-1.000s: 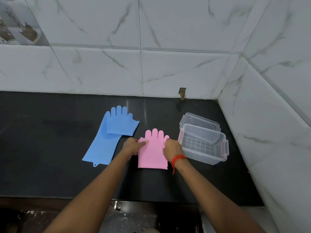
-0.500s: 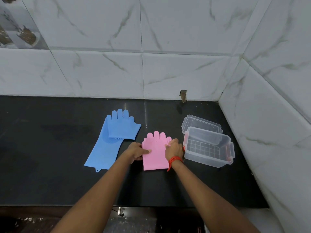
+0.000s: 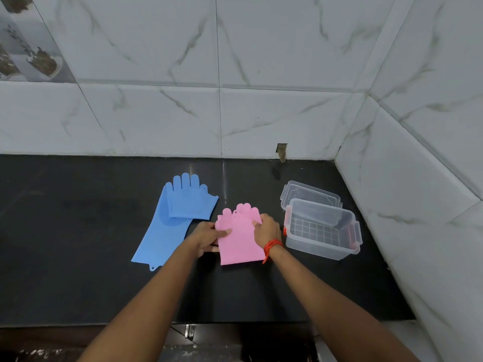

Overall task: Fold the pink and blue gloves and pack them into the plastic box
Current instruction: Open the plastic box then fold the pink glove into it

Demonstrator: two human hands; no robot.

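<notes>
Holding, head view: left hand [image 3: 206,236] and right hand [image 3: 266,227] each pinch a side edge of the folded pink silicone glove bundle [image 3: 239,244] between them, at the black tabletop [image 3: 78,257]. Clear plastic box [image 3: 324,246] just right of the right hand, open, nothing packed; lid [image 3: 308,192] behind it. Blue silicone gloves [image 3: 172,223] left of the left hand, one at full length. Pink looks folded, blue part-done, packing not begun. No writing readable.

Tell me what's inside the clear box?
The plastic box looks empty: only its gridded bottom shows through the clear walls. Nothing covers it; its lid lies behind.
</notes>
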